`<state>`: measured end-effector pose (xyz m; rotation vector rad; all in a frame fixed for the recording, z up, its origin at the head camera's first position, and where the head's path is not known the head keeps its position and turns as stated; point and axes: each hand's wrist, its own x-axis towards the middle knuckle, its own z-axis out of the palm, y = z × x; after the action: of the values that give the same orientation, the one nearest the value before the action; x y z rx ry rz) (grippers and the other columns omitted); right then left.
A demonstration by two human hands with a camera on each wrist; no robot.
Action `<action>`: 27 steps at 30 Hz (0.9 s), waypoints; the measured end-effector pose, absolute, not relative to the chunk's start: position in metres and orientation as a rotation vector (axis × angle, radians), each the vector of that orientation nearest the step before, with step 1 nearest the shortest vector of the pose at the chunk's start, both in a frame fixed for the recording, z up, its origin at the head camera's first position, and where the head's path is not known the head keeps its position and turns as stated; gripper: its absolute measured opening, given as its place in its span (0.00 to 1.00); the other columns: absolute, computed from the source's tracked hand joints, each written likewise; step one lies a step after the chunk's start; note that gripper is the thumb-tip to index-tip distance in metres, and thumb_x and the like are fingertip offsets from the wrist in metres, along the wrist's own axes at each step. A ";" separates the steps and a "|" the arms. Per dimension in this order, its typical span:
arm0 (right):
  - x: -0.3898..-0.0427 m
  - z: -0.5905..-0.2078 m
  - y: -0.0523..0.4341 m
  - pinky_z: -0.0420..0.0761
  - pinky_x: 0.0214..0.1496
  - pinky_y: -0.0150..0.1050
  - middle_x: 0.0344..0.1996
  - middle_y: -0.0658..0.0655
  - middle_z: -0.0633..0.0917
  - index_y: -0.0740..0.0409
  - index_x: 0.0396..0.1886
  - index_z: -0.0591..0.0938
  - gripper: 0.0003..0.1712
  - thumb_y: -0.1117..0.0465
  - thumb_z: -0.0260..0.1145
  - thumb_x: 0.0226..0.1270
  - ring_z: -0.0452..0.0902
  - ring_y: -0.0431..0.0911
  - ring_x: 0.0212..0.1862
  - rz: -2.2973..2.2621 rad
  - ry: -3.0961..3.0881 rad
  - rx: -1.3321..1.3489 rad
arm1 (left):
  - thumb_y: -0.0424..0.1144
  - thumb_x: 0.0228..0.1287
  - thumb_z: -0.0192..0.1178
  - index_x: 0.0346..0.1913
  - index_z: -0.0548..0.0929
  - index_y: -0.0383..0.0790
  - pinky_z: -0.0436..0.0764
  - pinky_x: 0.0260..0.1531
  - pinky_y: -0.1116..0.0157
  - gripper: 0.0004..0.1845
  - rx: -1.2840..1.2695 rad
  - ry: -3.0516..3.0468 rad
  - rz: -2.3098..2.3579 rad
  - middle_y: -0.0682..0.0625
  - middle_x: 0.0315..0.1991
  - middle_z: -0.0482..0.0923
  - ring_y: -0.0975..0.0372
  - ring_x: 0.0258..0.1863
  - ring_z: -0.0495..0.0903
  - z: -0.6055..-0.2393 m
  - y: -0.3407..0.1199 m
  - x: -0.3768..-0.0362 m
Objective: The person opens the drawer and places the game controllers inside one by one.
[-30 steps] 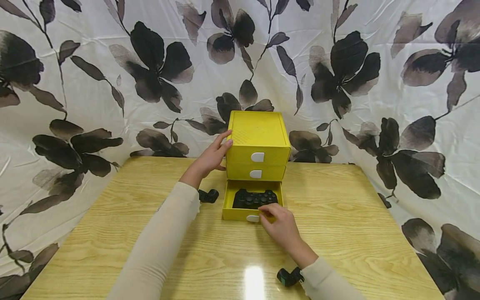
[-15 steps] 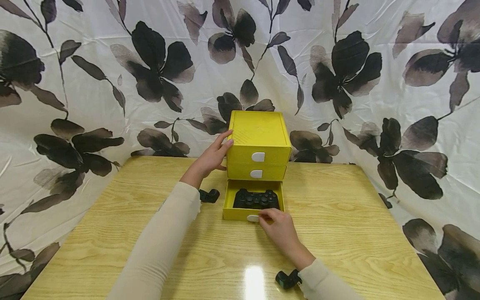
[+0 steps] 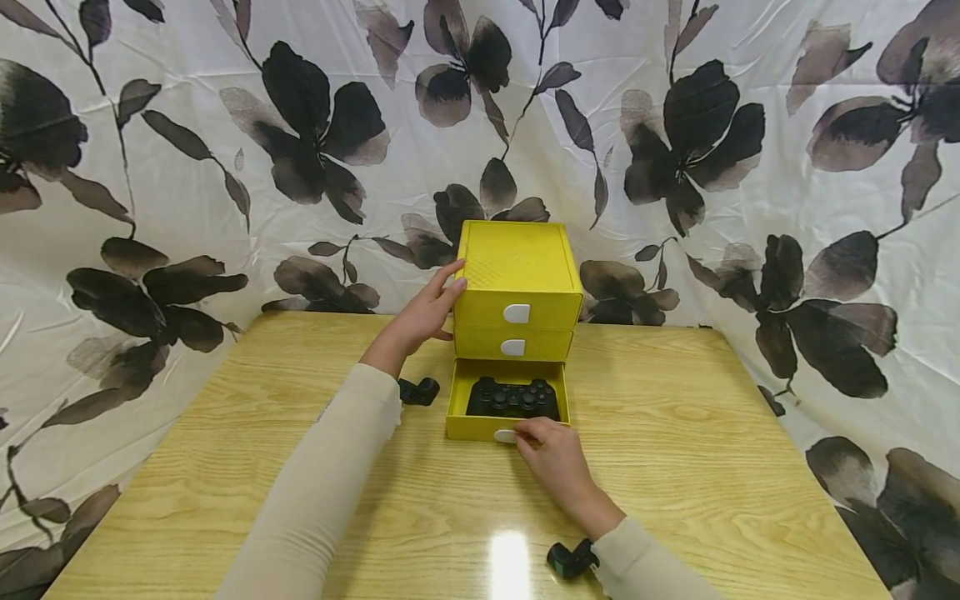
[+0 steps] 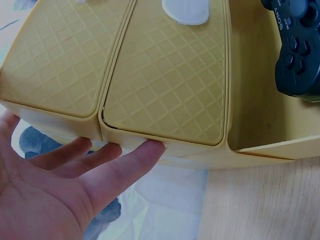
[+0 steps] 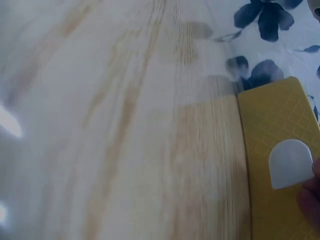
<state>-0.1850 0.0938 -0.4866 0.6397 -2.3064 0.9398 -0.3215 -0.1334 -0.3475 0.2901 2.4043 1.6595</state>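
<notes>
**At the Far Edge of the Table: Bottom Drawer Pulled Out, Controller Inside**

At the far edge of the wooden table (image 3: 675,433), near its middle, stands a yellow drawer unit (image 3: 517,275) with three drawers. The top two are closed. The bottom drawer (image 3: 472,427) is pulled out toward the person and rests on the table surface. A black game controller (image 3: 513,398) lies flat inside the drawer, filling most of its width.

Left hand (image 3: 422,317): fingers straight, pressed flat against the left side wall of the unit at the level of the upper drawers. It grasps nothing.

Right hand (image 3: 553,460): positioned at the front wall of the bottom drawer, with the fingertips (image 3: 525,433) curled onto its white tab handle (image 3: 504,436). The wrist view shows one fingertip just beside the tab; the full grip is not visible there.

A floral cloth (image 3: 225,167) hangs behind the table and to both sides.
</notes>
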 end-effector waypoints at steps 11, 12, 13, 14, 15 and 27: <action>-0.185 -0.482 0.093 0.82 0.33 0.30 0.30 0.49 0.85 0.56 0.33 0.90 0.08 0.68 0.76 0.51 0.83 0.40 0.31 0.825 -2.402 0.714 | 0.55 0.77 0.40 0.77 0.46 0.63 0.75 0.52 0.36 0.30 0.293 2.401 1.639 0.40 0.77 0.48 0.38 0.71 0.60 -0.324 -0.128 -0.298; -0.185 -0.482 0.093 0.81 0.31 0.29 0.29 0.48 0.84 0.56 0.33 0.90 0.08 0.68 0.76 0.51 0.82 0.40 0.30 0.819 -2.405 0.720 | 0.55 0.77 0.40 0.77 0.46 0.64 0.75 0.52 0.36 0.30 0.292 2.398 1.642 0.40 0.77 0.48 0.38 0.71 0.60 -0.327 -0.129 -0.302; -0.185 -0.482 0.092 0.81 0.30 0.28 0.29 0.48 0.83 0.56 0.33 0.90 0.08 0.68 0.76 0.51 0.81 0.39 0.29 0.816 -2.404 0.725 | 0.55 0.77 0.40 0.77 0.46 0.65 0.75 0.51 0.36 0.30 0.292 2.395 1.646 0.40 0.77 0.48 0.38 0.71 0.59 -0.331 -0.130 -0.305; -0.185 -0.483 0.092 0.80 0.29 0.27 0.28 0.48 0.82 0.57 0.33 0.90 0.08 0.68 0.76 0.51 0.80 0.39 0.29 0.816 -2.402 0.727 | 0.56 0.76 0.40 0.77 0.46 0.66 0.75 0.51 0.36 0.30 0.291 2.393 1.650 0.41 0.77 0.48 0.39 0.71 0.59 -0.334 -0.130 -0.309; -0.186 -0.483 0.091 0.79 0.29 0.27 0.28 0.48 0.81 0.57 0.32 0.90 0.07 0.69 0.76 0.52 0.80 0.39 0.28 0.818 -2.399 0.727 | 0.57 0.76 0.40 0.76 0.46 0.68 0.75 0.51 0.36 0.30 0.289 2.392 1.653 0.41 0.77 0.48 0.39 0.71 0.59 -0.338 -0.131 -0.312; -0.188 -0.486 0.090 0.81 0.31 0.27 0.25 0.48 0.83 0.57 0.28 0.90 0.06 0.71 0.75 0.51 0.81 0.39 0.28 0.869 -2.387 0.657 | 0.66 0.70 0.41 0.73 0.49 0.78 0.78 0.50 0.38 0.30 0.296 2.434 1.652 0.45 0.77 0.51 0.41 0.70 0.62 -0.352 -0.133 -0.324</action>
<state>-0.1881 0.0896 -0.4858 0.6567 -2.3868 0.8686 -0.3236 -0.1329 -0.3524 0.2959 2.4337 1.6521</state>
